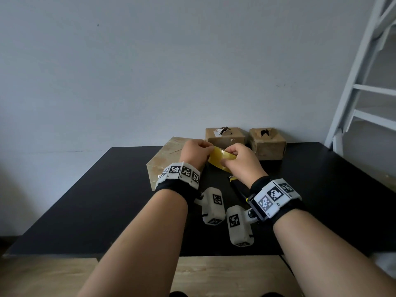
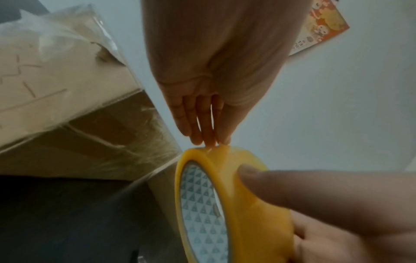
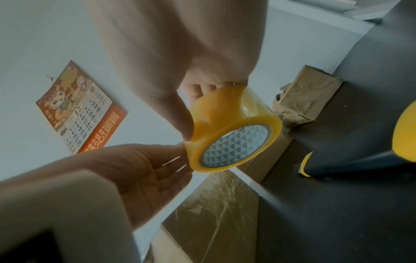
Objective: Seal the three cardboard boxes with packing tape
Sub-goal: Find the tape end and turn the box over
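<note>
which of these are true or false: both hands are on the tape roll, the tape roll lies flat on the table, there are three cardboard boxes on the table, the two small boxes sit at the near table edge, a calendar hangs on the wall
1. Both hands are on the tape roll: true; the left hand and the right hand hold it.
2. The roll lies flat on the table: false; it is held up in the air.
3. Three boxes are on the table: true; a large box and two small boxes.
4. The small boxes sit at the near edge: false; they stand at the far edge by the wall.
5. A calendar hangs on the wall: true.
</note>
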Tool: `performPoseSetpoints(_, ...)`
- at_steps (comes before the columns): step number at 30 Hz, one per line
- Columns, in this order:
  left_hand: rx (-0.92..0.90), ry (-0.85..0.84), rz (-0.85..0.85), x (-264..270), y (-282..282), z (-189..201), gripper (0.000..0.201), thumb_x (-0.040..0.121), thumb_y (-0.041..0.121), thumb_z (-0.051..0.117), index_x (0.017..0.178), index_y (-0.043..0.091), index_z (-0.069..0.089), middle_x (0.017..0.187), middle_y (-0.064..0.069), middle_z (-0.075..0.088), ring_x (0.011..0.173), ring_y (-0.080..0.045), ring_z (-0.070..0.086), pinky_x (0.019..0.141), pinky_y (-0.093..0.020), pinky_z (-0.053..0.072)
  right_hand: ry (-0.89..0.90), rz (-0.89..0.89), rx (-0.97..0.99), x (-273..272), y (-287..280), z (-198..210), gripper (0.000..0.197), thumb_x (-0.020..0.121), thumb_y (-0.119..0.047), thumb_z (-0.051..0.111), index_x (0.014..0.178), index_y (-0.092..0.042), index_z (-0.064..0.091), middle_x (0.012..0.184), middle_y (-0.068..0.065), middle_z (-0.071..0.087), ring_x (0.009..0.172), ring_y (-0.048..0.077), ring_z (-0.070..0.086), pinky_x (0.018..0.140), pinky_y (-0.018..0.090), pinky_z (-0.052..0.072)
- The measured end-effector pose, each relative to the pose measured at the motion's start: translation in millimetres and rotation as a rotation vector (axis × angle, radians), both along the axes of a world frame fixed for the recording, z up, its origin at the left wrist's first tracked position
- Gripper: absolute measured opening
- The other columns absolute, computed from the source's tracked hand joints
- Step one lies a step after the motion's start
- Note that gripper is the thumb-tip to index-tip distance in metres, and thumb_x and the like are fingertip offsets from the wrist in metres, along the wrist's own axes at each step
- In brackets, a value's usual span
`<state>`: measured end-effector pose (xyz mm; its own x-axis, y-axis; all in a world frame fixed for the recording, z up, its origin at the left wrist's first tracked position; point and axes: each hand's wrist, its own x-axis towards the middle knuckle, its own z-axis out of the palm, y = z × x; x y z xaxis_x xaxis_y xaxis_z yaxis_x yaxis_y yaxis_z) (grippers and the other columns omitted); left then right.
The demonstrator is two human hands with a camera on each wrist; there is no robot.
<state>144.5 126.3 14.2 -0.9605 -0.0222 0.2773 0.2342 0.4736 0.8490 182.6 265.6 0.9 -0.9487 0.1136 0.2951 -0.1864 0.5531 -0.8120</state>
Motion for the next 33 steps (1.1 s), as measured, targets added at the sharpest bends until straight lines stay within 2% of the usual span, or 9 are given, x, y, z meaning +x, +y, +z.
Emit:
performPoseSetpoints(8, -0.035, 0.056, -0.056, 8, 8, 9, 0.005, 0.090, 0.016, 0.061, 0.091, 0.015, 0.066, 0.084, 0.004, 0.065, 0.073, -0.006, 0.058, 0.058, -0.014, 0.042, -0.044, -0.039, -0.121, -1, 8, -3, 0.022, 0.093, -0.023, 0.068, 0.112, -0.018, 0.060, 0.104, -0.003, 0.060, 0.093, 0.014, 0.057, 0.063, 0.020, 0.040)
performPoseSetpoints(14, 0.048, 0.003, -0.036, 8, 8, 9, 0.007, 0.090, 0.010, 0.057, 0.091, 0.011, 0.064, 0.076, 0.001, 0.068, 0.064, -0.009, 0.058, 0.055, -0.015, 0.044, -0.075, -0.028, -0.157, -2, 8, -7, 0.032, 0.091, -0.022, 0.070, 0.121, -0.013, 0.062, 0.115, 0.003, 0.065, 0.105, 0.020, 0.061, 0.084, 0.031, 0.049)
performPoseSetpoints(16, 0.072, -0.084, -0.050, 9, 6, 11, 0.011, 0.089, 0.012, 0.059, 0.099, 0.010, 0.061, 0.085, -0.004, 0.067, 0.076, -0.016, 0.061, 0.061, -0.019, 0.045, -0.066, -0.026, -0.148, -2, 7, -7, 0.030, 0.091, -0.021, 0.069, 0.119, -0.013, 0.064, 0.114, 0.004, 0.066, 0.106, 0.020, 0.062, 0.089, 0.034, 0.051)
performPoseSetpoints(18, 0.089, -0.195, -0.061, 9, 5, 16, 0.041, 0.087, 0.012, 0.064, 0.125, 0.010, 0.047, 0.103, -0.011, 0.063, 0.096, -0.025, 0.061, 0.071, -0.026, 0.045, -0.071, -0.021, -0.136, -1, 8, -7, 0.031, 0.091, -0.020, 0.070, 0.121, -0.012, 0.064, 0.115, 0.005, 0.066, 0.105, 0.021, 0.062, 0.090, 0.034, 0.051)
performPoseSetpoints(20, 0.063, -0.245, -0.045, 9, 2, 19, 0.054, 0.087, 0.012, 0.066, 0.132, 0.010, 0.035, 0.112, -0.013, 0.058, 0.100, -0.025, 0.060, 0.071, -0.027, 0.047, -0.082, -0.007, -0.125, 1, 9, -7, 0.033, 0.091, -0.020, 0.070, 0.123, -0.012, 0.063, 0.115, 0.005, 0.066, 0.105, 0.020, 0.062, 0.089, 0.034, 0.051)
performPoseSetpoints(25, -0.069, -0.139, -0.066, 3, -1, 15, 0.012, 0.087, 0.007, 0.064, 0.084, 0.016, 0.057, 0.080, 0.005, 0.059, 0.082, -0.016, 0.058, 0.060, -0.019, 0.044, -0.090, 0.017, -0.134, 4, 8, -5, 0.033, 0.093, -0.021, 0.069, 0.124, -0.012, 0.062, 0.112, 0.003, 0.066, 0.105, 0.021, 0.063, 0.091, 0.037, 0.053)
performPoseSetpoints(27, -0.080, -0.151, -0.074, 0, -1, 15, 0.009, 0.086, 0.007, 0.065, 0.086, 0.016, 0.063, 0.085, 0.003, 0.063, 0.086, -0.016, 0.059, 0.067, -0.021, 0.046, -0.083, 0.020, -0.128, 4, 7, -4, 0.031, 0.093, -0.021, 0.068, 0.122, -0.013, 0.063, 0.109, 0.001, 0.065, 0.103, 0.020, 0.063, 0.087, 0.033, 0.052)
performPoseSetpoints(30, -0.161, -0.165, -0.093, -1, 0, 14, 0.022, 0.084, 0.010, 0.068, 0.106, 0.011, 0.068, 0.100, -0.003, 0.066, 0.094, -0.015, 0.060, 0.076, -0.022, 0.044, -0.064, 0.016, -0.087, 4, 6, -4, 0.028, 0.093, -0.021, 0.068, 0.120, -0.013, 0.063, 0.104, -0.001, 0.063, 0.096, 0.016, 0.060, 0.079, 0.027, 0.047)
performPoseSetpoints(33, -0.249, -0.120, -0.107, -3, 0, 13, 0.021, 0.084, 0.010, 0.068, 0.105, 0.009, 0.070, 0.102, -0.004, 0.068, 0.091, -0.014, 0.061, 0.078, -0.023, 0.048, -0.058, 0.009, -0.066, 4, 4, -4, 0.030, 0.093, -0.022, 0.067, 0.121, -0.012, 0.064, 0.102, -0.002, 0.061, 0.095, 0.014, 0.058, 0.077, 0.026, 0.044)
